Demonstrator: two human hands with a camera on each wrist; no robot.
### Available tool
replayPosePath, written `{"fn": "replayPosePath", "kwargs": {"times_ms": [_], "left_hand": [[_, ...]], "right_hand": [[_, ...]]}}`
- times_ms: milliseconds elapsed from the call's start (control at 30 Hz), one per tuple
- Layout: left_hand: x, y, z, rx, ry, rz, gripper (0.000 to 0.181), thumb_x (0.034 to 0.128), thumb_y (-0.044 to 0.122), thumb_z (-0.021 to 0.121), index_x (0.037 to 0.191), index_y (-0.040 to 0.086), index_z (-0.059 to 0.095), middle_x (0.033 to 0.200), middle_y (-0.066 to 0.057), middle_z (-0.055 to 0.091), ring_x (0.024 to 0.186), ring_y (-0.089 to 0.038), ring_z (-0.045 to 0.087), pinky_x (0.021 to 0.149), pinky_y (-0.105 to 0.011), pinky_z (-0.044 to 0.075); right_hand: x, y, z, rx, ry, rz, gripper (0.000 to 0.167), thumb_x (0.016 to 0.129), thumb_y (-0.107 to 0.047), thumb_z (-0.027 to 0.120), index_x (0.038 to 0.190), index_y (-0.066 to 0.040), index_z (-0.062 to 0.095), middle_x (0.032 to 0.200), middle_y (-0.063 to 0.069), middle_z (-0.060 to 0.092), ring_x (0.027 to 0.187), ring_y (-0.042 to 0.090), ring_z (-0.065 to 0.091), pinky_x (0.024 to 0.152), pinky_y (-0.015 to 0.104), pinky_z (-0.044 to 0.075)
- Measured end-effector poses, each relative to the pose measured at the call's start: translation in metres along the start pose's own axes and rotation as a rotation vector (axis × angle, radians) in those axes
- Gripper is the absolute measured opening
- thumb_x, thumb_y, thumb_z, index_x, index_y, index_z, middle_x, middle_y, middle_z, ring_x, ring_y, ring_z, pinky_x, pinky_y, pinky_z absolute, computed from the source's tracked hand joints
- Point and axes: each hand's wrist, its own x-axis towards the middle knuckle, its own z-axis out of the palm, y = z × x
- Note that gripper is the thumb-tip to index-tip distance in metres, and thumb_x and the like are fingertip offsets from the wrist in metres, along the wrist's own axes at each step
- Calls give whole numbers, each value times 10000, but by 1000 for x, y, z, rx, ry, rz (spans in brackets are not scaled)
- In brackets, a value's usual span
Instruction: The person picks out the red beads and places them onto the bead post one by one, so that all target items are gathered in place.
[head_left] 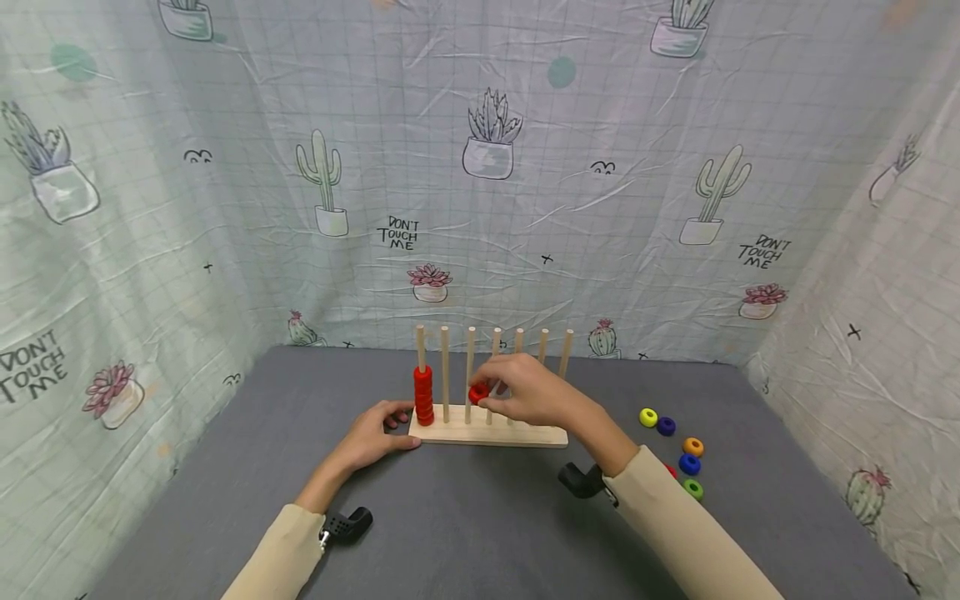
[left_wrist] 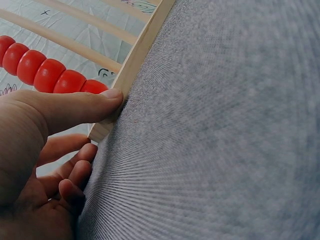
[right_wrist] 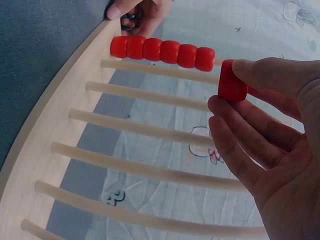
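Note:
A wooden peg stand (head_left: 491, 431), a long base with a row of upright pegs, stands on the grey table. Several red beads (head_left: 423, 396) are stacked on its leftmost peg; the right wrist view shows the same red stack (right_wrist: 162, 52) side-on. My left hand (head_left: 372, 435) holds the base's left end, thumb (left_wrist: 107, 99) against the front edge and fingers round the end. Between thumb and fingertips my right hand (head_left: 528, 390) pinches one loose red bead (right_wrist: 233, 81), held up in front of the pegs. This bead is off the pegs, near the stack's upper end.
To the right lie several loose beads: a yellow bead (head_left: 648, 417), a dark blue bead (head_left: 666, 426), an orange bead (head_left: 693, 447), a blue bead (head_left: 690, 464), a green bead (head_left: 693, 489) and a red one partly behind the right sleeve. A printed curtain (head_left: 480, 208) hangs behind the table.

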Motion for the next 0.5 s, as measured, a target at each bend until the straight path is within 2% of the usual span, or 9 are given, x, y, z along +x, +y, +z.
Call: {"fn": "replayPosePath", "kwargs": {"times_ms": [67, 300, 500], "left_hand": [[1, 0, 0, -5, 1, 0, 686, 799, 327, 889, 1396, 94, 642, 1153, -71, 667, 999, -200, 580, 865, -379, 462], [1, 0, -1, -10, -5, -1, 684, 803, 317, 889, 1398, 92, 639, 1149, -67, 662, 990, -191, 569, 860, -383, 457], [0, 0, -1, -16, -5, 3, 678, 799, 304, 893, 1391, 87, 643, 1138, -71, 661, 982, -193, 565, 856, -377, 453]], "right_hand": [[2, -2, -1, -2, -2, -6, 224, 972, -132, 718, 1191, -91, 741, 1139, 49, 735, 945, 177, 725, 805, 255, 582], [12, -7, -5, 10, -13, -17, 218, 979, -137, 708, 1191, -98, 739, 1126, 52, 731, 953, 198, 730, 808, 295, 597], [20, -14, -11, 0, 7, -61, 201, 981, -131, 702, 1173, -88, 744, 1100, 42, 740, 923, 153, 722, 794, 247, 583]]}}
